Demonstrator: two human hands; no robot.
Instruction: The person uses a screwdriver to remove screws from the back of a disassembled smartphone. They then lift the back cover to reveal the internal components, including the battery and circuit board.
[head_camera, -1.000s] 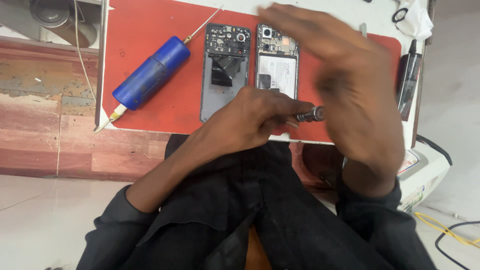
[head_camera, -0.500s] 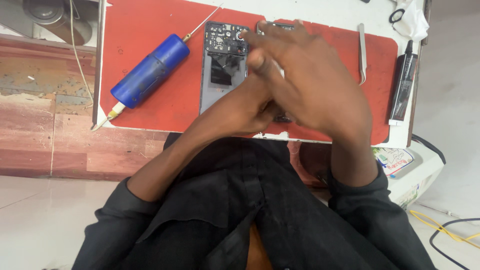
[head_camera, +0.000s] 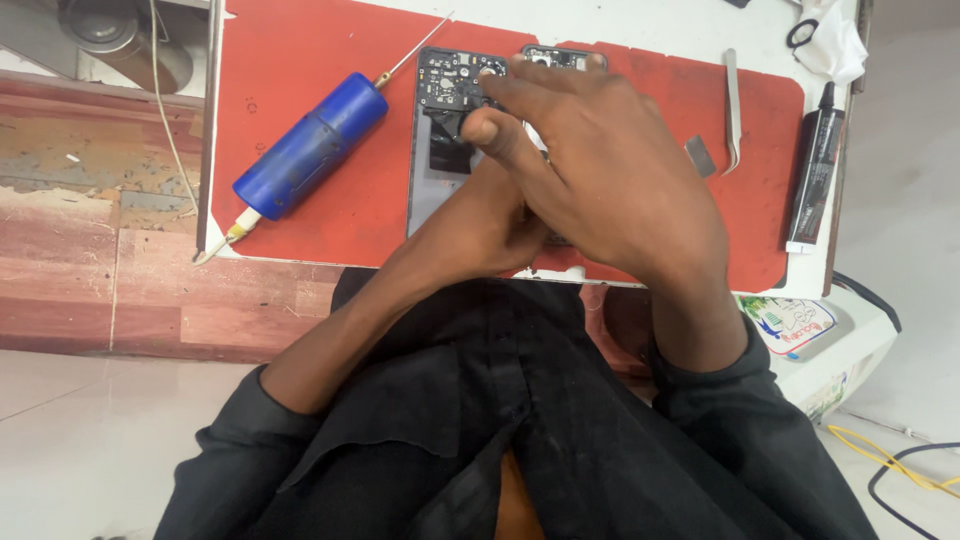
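Right hand (head_camera: 610, 190): I am seeing it spreading over the opened phone (head_camera: 445, 150), top centre of the frame; fingertips bearing on the board; any grasp, cannot tell.
Left hand (head_camera: 495, 235): lying beneath, fingers hidden.
Risk: pressing blind, I judge exposed components could be cracking.
Electric screwdriver (head_camera: 305, 150): lying upper left, could be rolling if knocked.

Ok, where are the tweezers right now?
In the head view the tweezers lie untouched on the red mat near its right end, between the right hand and the black tube, beside a small metal plate.
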